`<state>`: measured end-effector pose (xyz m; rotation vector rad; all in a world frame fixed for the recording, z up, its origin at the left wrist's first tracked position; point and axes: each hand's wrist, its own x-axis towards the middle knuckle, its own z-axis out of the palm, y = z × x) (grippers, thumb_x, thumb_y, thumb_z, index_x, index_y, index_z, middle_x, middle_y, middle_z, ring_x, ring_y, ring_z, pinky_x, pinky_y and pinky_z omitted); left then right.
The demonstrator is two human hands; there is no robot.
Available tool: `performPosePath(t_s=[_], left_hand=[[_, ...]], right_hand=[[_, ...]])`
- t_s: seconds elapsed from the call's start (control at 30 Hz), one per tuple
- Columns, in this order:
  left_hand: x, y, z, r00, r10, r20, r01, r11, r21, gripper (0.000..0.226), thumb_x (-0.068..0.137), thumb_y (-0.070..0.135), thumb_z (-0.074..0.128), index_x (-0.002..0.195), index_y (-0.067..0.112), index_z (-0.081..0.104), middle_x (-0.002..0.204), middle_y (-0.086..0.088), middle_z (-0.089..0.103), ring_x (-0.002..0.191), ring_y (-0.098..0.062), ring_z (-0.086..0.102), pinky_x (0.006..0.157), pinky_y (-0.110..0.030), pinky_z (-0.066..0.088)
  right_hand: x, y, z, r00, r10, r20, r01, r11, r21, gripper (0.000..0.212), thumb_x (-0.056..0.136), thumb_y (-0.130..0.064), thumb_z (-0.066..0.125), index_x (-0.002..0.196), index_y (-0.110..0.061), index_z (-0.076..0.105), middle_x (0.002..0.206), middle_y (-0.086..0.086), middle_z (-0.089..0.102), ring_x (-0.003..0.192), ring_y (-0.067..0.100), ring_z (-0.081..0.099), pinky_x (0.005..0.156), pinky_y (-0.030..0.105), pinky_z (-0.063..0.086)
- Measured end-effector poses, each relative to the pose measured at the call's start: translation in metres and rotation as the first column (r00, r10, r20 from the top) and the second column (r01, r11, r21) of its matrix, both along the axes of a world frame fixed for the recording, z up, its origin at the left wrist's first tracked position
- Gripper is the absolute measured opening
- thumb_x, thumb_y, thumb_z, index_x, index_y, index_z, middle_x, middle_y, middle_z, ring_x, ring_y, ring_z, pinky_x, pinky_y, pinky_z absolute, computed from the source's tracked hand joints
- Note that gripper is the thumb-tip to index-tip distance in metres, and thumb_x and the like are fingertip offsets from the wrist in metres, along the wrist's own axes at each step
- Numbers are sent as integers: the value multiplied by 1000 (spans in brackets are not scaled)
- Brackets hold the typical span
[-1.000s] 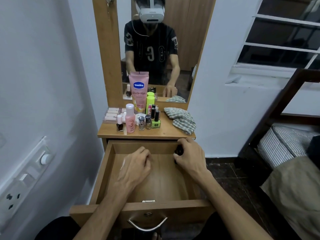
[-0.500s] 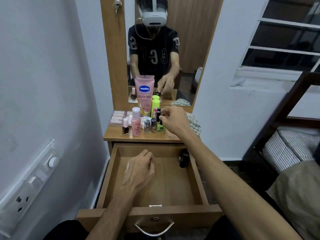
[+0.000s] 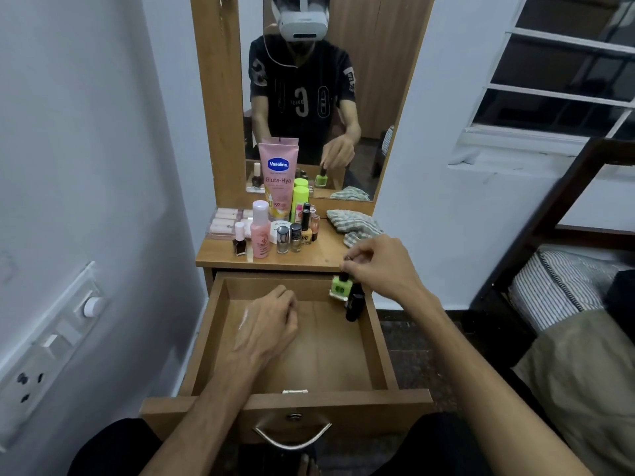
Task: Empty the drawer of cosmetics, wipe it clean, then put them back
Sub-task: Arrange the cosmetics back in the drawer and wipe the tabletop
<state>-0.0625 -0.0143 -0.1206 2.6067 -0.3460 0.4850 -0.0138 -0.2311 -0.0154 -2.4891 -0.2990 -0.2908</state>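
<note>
The green nail polish bottle (image 3: pixel 340 286) hangs over the back right corner of the open drawer (image 3: pixel 378 341), pinched by its black cap in the right hand (image 3: pixel 381 266). A dark bottle (image 3: pixel 355 305) stands just below it. The left hand (image 3: pixel 266 324) rests loosely curled on the drawer floor, holding nothing.

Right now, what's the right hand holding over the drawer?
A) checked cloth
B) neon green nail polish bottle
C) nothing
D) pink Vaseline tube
B: the right hand pinches the black cap of the green nail polish bottle, hanging above the drawer's back right corner.
</note>
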Motion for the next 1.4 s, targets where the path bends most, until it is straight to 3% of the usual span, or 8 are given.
performPosePath(t_s=[0.13,0.33,0.47,0.63,0.83,1.0,1.23,1.4], left_hand=[[-1,-1,0,1000,3,-12,-2,1000,23,14,94,17,52,94,11,65,98,-1,62,79,-19,63,72,-38,56],[-1,1,-1,1000,7,1,-8,1000,30,13,93,17,53,91,14,65,94,2,62,75,-14,60,68,-33,55],[-1,0,-1,1000,8,6,-8,1000,28,11,91,16,54,88,15,65,92,2,62,74,-15,61,66,-33,54],[-1,0,0,1000,-5,2,5,1000,20,11,90,15,55,90,15,66,93,2,63,75,-16,62,67,-37,56],[-2,0,0,1000,-3,-9,3,1000,9,10,89,14,55,89,14,65,94,2,63,78,-18,63,69,-37,55],[-1,1,-1,1000,-5,0,5,1000,3,12,92,16,54,91,16,66,95,4,63,76,-13,61,68,-31,55],[1,-1,-1,1000,1,8,-1,1000,-4,13,92,17,53,87,15,66,92,4,63,73,-14,62,64,-31,54],[0,0,-3,1000,-11,-4,11,1000,-8,12,92,16,55,87,17,66,92,6,62,72,-10,60,62,-23,51]], right_hand=[[-16,-10,-25,993,15,-117,-28,993,-111,4,79,-23,80,82,-24,82,67,-12,71,68,4,66,63,17,49],[-18,-14,-48,990,-21,-140,-19,960,-278,19,76,-11,68,85,-21,81,65,-12,66,71,12,60,64,23,43],[-19,-15,-55,992,-1,-124,-39,947,-318,30,70,-3,63,85,-19,83,88,-6,79,85,18,69,70,26,53],[-22,-16,-61,997,20,-69,-46,921,-387,25,69,-2,67,83,-17,81,85,-3,77,83,22,66,65,25,43],[-21,-11,-60,993,15,-117,-69,878,-475,26,61,-2,73,82,-16,81,82,4,74,79,26,66,65,34,56],[-21,-12,-60,993,34,-109,-83,868,-489,28,66,-3,76,91,-15,80,93,1,72,87,24,65,68,31,53],[-14,7,-24,997,38,62,-20,964,-265,10,77,-21,68,83,-22,76,79,-7,72,77,14,64,70,28,50],[33,57,7,971,29,238,-4,995,-104,32,89,-18,67,119,-21,77,95,-3,77,85,13,67,83,34,58]])
